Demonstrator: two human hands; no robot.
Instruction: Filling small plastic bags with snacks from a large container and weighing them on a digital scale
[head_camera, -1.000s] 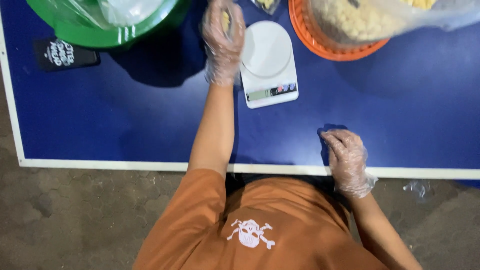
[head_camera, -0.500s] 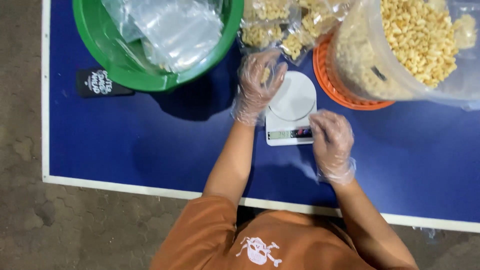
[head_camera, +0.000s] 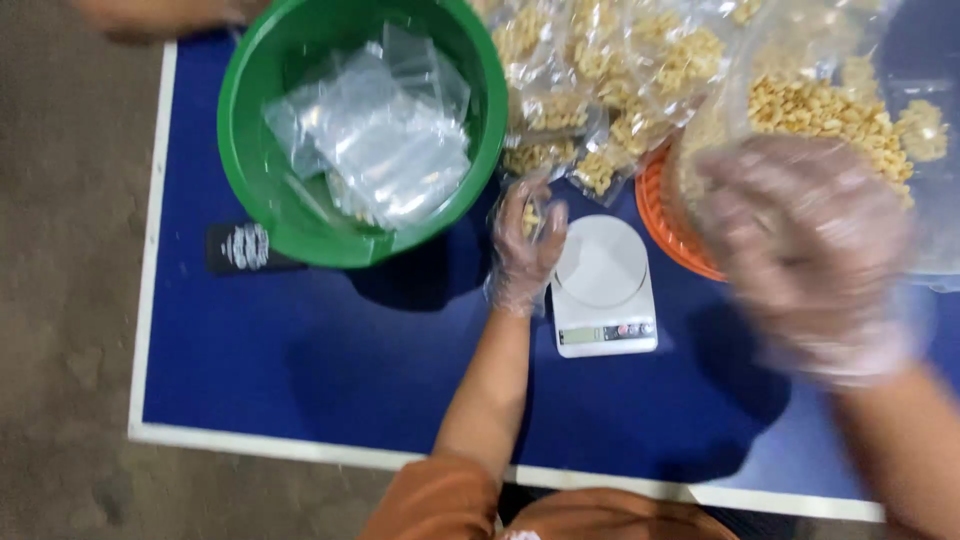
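Blue tabletop (head_camera: 300, 370) bears a white digital kitchen scale (head_camera: 603, 288). Just beside it, the gloved left hand (head_camera: 525, 250) curls around yellow snack pieces (head_camera: 531, 218); the blurred right hand (head_camera: 810, 250) hovers, spread open, holding nothing.

Blue table (head_camera: 330, 370) with green basin (head_camera: 250, 150), white scale (head_camera: 603, 290), orange basket (head_camera: 660, 225), black card (head_camera: 245, 250).

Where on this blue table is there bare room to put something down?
Bare blue table runs along the near edge, below the green bowl and the black card, left of the left hand. A smaller patch lies right of the scale, under the raised right hand. The far side is crowded: filled bags and the orange basket.
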